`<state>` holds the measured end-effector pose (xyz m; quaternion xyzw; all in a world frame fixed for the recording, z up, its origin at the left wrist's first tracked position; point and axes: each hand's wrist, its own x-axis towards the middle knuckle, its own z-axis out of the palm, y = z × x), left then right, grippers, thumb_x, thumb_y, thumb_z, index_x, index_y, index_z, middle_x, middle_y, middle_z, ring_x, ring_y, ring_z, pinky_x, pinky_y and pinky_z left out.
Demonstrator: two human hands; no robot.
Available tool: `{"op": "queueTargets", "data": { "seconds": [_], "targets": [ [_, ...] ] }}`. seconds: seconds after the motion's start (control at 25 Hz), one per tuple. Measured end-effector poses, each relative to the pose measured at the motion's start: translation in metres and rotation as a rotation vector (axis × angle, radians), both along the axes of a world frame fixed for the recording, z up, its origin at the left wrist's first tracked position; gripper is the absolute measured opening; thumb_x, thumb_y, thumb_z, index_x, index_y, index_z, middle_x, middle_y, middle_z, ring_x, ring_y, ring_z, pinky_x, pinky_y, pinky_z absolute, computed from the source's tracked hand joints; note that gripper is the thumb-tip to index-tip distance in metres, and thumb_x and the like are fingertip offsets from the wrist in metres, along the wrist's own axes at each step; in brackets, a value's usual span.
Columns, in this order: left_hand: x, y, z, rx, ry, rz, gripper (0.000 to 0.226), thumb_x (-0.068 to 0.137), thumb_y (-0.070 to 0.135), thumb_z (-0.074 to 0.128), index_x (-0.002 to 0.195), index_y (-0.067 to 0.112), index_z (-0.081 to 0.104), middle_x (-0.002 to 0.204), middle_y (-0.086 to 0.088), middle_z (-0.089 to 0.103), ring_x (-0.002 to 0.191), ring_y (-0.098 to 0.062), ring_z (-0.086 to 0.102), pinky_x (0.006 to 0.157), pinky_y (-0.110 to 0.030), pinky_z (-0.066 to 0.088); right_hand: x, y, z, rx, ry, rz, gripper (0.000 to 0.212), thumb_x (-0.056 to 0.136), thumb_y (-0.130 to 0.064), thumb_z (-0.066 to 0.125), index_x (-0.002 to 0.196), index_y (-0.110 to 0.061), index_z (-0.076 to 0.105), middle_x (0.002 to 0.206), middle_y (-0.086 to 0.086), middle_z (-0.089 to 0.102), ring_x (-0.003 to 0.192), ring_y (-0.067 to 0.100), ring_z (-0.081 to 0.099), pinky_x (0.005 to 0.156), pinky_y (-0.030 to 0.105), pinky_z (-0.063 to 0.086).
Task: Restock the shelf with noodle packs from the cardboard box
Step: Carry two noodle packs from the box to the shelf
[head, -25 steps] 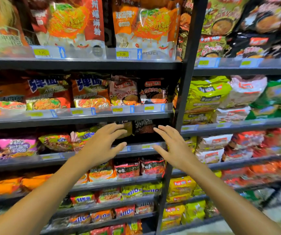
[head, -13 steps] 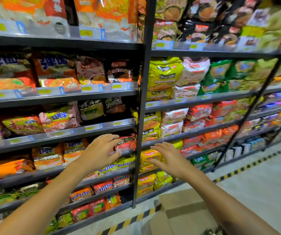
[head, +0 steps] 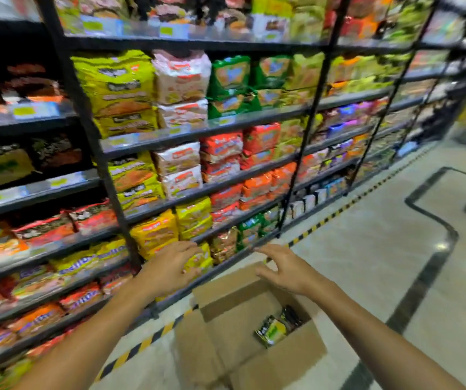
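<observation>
Supermarket shelving [head: 198,130] is standing full beside the open cardboard box [head: 243,333], where noodle packs [head: 278,326] are lying reachable, both hands, left hand [head: 170,270] and right hand [head: 288,270], hovering empty, fingers spread wide.

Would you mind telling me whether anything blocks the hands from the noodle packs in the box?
Nothing visible does: the box is open on top, its packs exposed below the empty right hand and left hand.

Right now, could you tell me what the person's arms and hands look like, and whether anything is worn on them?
Both forearms are bare, with no sleeve in view. The left hand and right hand wear no gloves, and no watch, ring or band shows.
</observation>
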<state>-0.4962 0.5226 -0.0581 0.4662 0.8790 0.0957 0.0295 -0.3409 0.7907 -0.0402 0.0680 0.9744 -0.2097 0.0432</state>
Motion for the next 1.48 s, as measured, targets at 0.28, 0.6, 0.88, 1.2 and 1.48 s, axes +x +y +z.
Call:
{"op": "queueTargets", "data": {
  "seconds": [0.28,0.6,0.88,1.2,1.48],
  "targets": [
    [0.053,0.105,-0.038,-0.002,-0.104,-0.046,0.073,0.088,0.065,0.027,0.145,0.024,0.045,0.149,0.004,0.045,0.138,-0.018,0.039,0.111,-0.030,0.029,0.056,0.104,-0.034,0.009,-0.071,-0.067,0.062,0.096,-0.052,0.056,0.151,-0.028,0.038,0.154,-0.002,0.043,0.140,0.020,0.040,0.115,0.037,0.035],
    [-0.004,0.171,-0.104,-0.028,-0.172,-0.038,0.050,0.098,0.048,0.047,0.143,0.027,0.046,0.148,0.006,0.045,0.138,-0.015,0.037,0.111,-0.032,0.029,0.004,0.167,-0.088,-0.108,-0.164,-0.117,0.062,0.097,-0.050,0.056,0.151,-0.026,0.039,0.156,-0.004,0.041,0.143,0.018,0.037,0.115,0.037,0.034],
    [-0.075,0.268,-0.171,-0.066,-0.313,-0.081,0.053,0.097,0.046,0.047,0.146,0.025,0.043,0.147,0.004,0.045,0.136,-0.017,0.038,0.112,-0.033,0.032,-0.053,0.233,-0.136,-0.129,-0.262,-0.178,0.062,0.098,-0.046,0.056,0.152,-0.021,0.038,0.157,-0.001,0.039,0.144,0.017,0.035,0.114,0.027,0.028],
    [-0.118,0.359,-0.274,-0.035,-0.416,0.001,0.061,0.090,0.052,0.032,0.145,0.029,0.045,0.147,0.006,0.046,0.135,-0.017,0.041,0.113,-0.027,0.028,-0.116,0.328,-0.229,-0.290,-0.346,-0.252,0.057,0.098,-0.038,0.059,0.150,-0.021,0.041,0.154,0.000,0.043,0.142,0.019,0.037,0.111,0.025,0.029],
    [-0.132,0.440,-0.458,-0.016,-0.595,0.156,0.054,0.088,0.041,0.043,0.135,0.017,0.057,0.138,0.001,0.055,0.126,-0.019,0.051,0.109,-0.016,0.023,-0.158,0.418,-0.419,-0.330,-0.422,-0.287,0.056,0.097,-0.036,0.060,0.148,-0.022,0.042,0.145,0.000,0.051,0.135,0.021,0.045,0.104,0.025,0.038]
  ]
}}
